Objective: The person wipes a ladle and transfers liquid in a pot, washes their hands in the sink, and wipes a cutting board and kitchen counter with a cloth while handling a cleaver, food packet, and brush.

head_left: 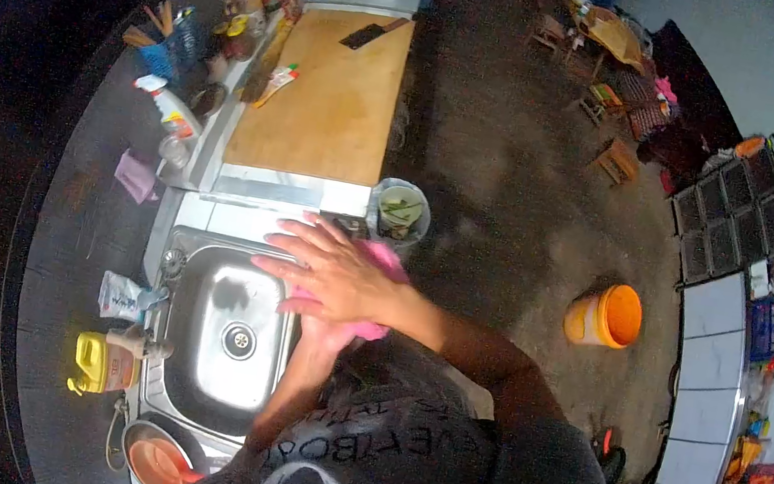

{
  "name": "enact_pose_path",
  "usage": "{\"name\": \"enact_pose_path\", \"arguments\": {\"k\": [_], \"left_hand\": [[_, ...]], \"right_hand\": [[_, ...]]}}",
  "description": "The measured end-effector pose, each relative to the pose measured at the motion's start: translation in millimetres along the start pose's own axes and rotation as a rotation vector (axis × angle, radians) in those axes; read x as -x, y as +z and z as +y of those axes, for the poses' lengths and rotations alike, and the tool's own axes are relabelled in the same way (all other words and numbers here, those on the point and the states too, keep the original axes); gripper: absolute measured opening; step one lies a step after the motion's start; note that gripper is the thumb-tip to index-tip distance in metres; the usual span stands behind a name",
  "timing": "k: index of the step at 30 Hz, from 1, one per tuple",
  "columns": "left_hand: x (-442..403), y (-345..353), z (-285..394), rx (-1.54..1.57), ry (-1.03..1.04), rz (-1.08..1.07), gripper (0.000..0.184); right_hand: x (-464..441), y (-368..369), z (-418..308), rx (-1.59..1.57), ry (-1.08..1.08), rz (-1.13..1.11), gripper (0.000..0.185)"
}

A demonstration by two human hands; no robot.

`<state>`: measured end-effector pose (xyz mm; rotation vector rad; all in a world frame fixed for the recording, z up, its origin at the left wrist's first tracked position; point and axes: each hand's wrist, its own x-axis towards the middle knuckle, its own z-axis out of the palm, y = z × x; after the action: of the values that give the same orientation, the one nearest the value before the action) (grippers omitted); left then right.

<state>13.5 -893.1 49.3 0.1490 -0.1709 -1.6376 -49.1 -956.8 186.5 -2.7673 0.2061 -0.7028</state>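
My right hand [329,275] is stretched out over the sink's right edge, palm down, with its fingers spread. Bunched beneath and behind it is a bright pink cloth [386,260], part of which shows below the wrist too. My left hand [324,335] comes up from below and presses against the cloth under the right hand. Most of the left fingers are hidden by the cloth and the right hand. A stainless steel sink [211,395] with a round drain lies just left of both hands.
Beyond the sink, a wooden cutting board [328,101] carries a cleaver [369,34]. A bin [402,212] with green scraps stands beside the counter. A yellow jug [89,362], spray bottle [168,106] and red-orange pan [159,467] line the left side. An orange bucket [604,315] is on the floor.
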Motion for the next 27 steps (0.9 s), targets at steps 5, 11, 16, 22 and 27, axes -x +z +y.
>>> {"name": "enact_pose_path", "arguments": {"k": [5, 11, 16, 22, 27], "left_hand": [[-54, 38, -59, 0.027, -0.108, -0.114, 0.045], [-177, 67, -170, 0.600, 0.142, -0.714, 0.047], [-245, 141, -221, 0.259, -0.270, -0.344, 0.054], [-377, 65, -295, 0.087, -0.107, -0.285, 0.040], [-463, 73, -294, -0.115, -0.147, 0.112, 0.023]], "right_hand": [[58, -2, 51, -0.100, 0.144, 0.075, 0.065], [135, -86, 137, -0.271, 0.096, 0.196, 0.063], [201, -185, 174, -1.712, 0.139, 0.953, 0.063], [293, -180, 281, -2.039, 0.394, 1.031, 0.049], [300, -181, 372, -1.600, 0.818, 0.851, 0.041]]}}
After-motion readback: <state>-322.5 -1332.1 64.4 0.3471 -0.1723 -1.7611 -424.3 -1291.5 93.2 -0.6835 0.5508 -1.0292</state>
